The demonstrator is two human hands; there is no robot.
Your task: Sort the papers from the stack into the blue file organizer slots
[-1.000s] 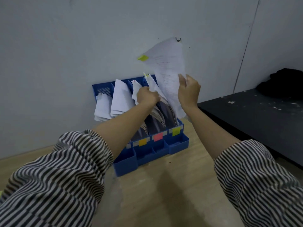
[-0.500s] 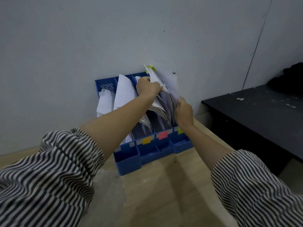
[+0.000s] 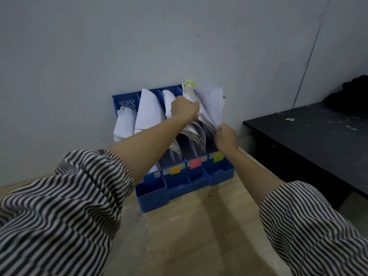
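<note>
With both arms reaching in from 6 o'clock, scene left to right:

left sleeve (image 3: 59,212): black-and-white stripes, pushed up above the elbow.
organizer (image 3: 153,193): blue plastic file organizer, stands on the wooden tabletop (image 3: 199,236) against the grey wall (image 3: 139,36), at 12 o'clock from the wearer. Upright slots at the back, small open trays along the front.
slot labels: orange tag (image 3: 175,169), red tag (image 3: 195,163), yellow-green tag (image 3: 218,156) on the front strip. Leftmost label hidden by the forearm.
papers (image 3: 148,111): white sheets, bent and flopping over in the left slots; a thicker, curled bundle in the right slots.
left hand (image 3: 184,108): curled shut on the paper bundle near its top, pressing it toward 9 o'clock.
sheet (image 3: 212,102): white, faint print, standing in the rightmost slot; yellow-green flag (image 3: 191,83) sticks up at its top.
right hand (image 3: 226,136): pinched on the sheet's lower edge, just above the yellow-green tag.
black table (image 3: 310,140): at 2 o'clock, speckled white; dark cloth (image 3: 350,94) at its far end.
right sleeve (image 3: 310,226): same stripes.
</note>
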